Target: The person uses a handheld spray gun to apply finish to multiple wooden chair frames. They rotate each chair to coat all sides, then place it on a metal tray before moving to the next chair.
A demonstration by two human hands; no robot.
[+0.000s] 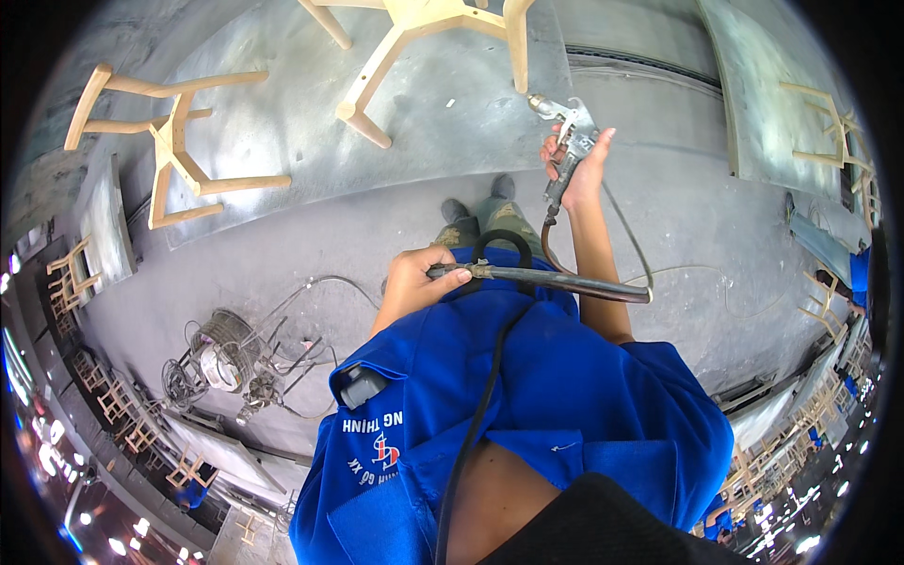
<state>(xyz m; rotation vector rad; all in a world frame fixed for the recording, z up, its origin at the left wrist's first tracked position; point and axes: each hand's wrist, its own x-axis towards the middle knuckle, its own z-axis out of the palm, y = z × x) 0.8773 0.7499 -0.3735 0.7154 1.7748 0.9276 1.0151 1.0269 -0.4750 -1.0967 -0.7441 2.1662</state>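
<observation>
Spray gun (577,141) gripped by right fingers (549,153), left fingers (459,276) pinching hose (565,280), blue shirt (603,400), white lettering (373,425) perhaps partly hidden

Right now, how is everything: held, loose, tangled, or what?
Spray gun: held up in right grip, no visible spray
Black hose: held in left grip
Left wooden frame: seatless, not held
Middle wooden frame: only partly in view
Floor wires: loosely tangled

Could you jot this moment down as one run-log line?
Left hand: gripping black hose | right hand: gripping spray gun | ahead: pale wooden frames on grey surface
</observation>
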